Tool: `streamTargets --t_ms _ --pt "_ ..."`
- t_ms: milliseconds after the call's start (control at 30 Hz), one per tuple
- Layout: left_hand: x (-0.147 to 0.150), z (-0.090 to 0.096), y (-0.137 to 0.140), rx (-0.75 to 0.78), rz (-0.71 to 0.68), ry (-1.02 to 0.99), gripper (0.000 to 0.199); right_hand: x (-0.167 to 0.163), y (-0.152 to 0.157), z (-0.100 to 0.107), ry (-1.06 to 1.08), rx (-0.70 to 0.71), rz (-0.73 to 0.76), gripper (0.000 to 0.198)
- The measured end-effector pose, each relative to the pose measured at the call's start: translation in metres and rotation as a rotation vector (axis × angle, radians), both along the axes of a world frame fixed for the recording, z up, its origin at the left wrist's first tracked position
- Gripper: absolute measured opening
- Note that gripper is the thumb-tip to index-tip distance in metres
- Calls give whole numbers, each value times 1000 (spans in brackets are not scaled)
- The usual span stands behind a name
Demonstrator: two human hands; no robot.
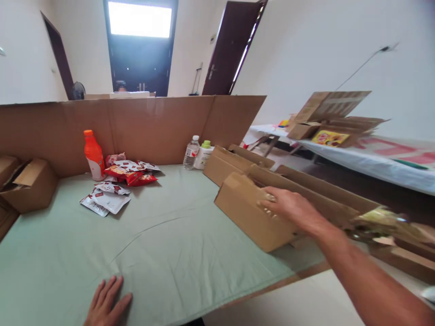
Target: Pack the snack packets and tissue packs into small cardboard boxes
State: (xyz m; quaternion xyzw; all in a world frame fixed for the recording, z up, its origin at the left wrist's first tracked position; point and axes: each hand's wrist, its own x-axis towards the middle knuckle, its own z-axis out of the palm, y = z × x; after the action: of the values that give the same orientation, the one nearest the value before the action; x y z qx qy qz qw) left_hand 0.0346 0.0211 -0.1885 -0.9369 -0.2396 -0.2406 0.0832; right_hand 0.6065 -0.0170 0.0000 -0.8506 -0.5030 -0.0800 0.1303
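Right hand: the hand (285,206) is at the carton (249,213); fingers bent over its upper edge, closed on the cardboard; some blur here
Held carton: brown, near the right-hand edge of the desk (170,262); whether its base lies fully flat, cannot tell
Left hand: the hand (104,307) is palm down on the green cloth at the near side; fingers extended, thumb apart, holding nothing
Cartons alongside: open box (222,165) just behind the held one; long open box (306,192) beyond the right wrist
Right margin: clear-wrapped items (377,222), too blurred to identify
Packets: red and white pile (132,172) at the far left; white packets (110,199) overlapping, just in front of the pile
Bottles: orange-capped bottle (93,156) beside the pile; clear bottle (191,154) next to the green-capped white bottle (203,157), both near the open box
Left edge: another open brown box (34,192)
Back: upright cardboard panel (156,127) along the far side; a person's head (121,86) partly visible above it
Beyond, right: second desk (370,158), white-covered, with stacked cartons and a yellow box (330,137)
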Motion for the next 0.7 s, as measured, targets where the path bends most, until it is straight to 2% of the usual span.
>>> streamTargets --t_ms 67,167,300,433,533,600,700 --pt "12 22 -4 -139 0 -43 70 -18 -4 5 45 -24 108 18" --pt "23 66 -8 -305 63 -133 62 -79 -10 12 32 10 319 22" --pt "29 121 -10 -298 211 -326 65 -188 -14 23 -34 118 807 20" --pt "22 157 -18 -257 234 -437 64 -271 -14 27 -103 128 1167 17" --pt "14 172 -23 -253 227 -398 42 -296 -13 28 -57 41 1297 16" --pt "12 177 -24 -254 182 -382 28 -294 -14 33 45 23 1297 13" --pt "17 179 -24 -293 125 -397 21 -274 -13 45 282 184 1222 20"
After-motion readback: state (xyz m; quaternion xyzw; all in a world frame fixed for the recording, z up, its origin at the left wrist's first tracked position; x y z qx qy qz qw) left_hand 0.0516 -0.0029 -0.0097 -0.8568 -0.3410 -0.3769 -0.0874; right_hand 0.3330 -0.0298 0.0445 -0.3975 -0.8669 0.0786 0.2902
